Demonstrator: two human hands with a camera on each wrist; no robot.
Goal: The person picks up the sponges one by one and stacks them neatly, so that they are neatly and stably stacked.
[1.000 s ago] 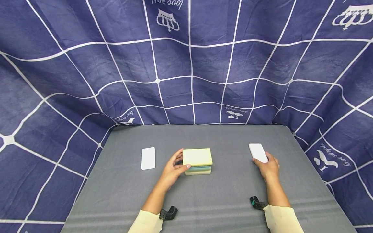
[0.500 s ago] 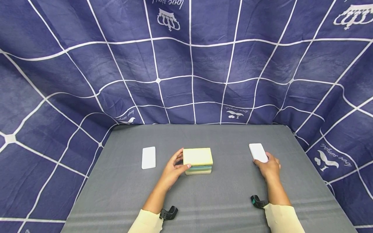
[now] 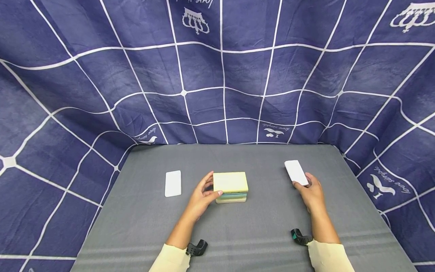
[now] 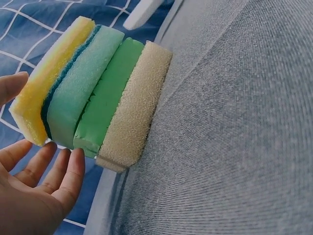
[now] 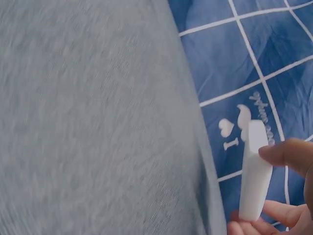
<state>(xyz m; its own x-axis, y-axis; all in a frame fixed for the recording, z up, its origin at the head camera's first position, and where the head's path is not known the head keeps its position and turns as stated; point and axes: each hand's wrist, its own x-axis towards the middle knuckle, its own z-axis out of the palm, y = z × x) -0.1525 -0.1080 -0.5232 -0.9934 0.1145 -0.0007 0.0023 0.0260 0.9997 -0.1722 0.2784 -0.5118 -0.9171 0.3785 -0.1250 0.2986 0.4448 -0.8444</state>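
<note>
A stack of sponges stands mid-table: a yellow sponge (image 3: 230, 182) on top, a teal sponge (image 4: 85, 83) and a green block (image 4: 110, 95) below, and a beige sponge (image 4: 137, 105) at the bottom. My left hand (image 3: 200, 199) cups the stack's left end, its fingers loosely extended along the side and the thumb at the near front corner. Off to the right, my right hand (image 3: 312, 192) pinches the near end of a white sponge block (image 3: 296, 172) between thumb and fingers. In the right wrist view that block is tilted in front of the curtain, raised from the table.
Another white block (image 3: 173, 183) lies flat left of the stack. A grey cloth covers the table (image 3: 265, 226). A blue curtain (image 3: 238, 75) with white grid lines rises along the back and both sides.
My right hand has lifted the white sponge block and shifted it slightly left and away from me. The left hand and the stack have stayed in place.
</note>
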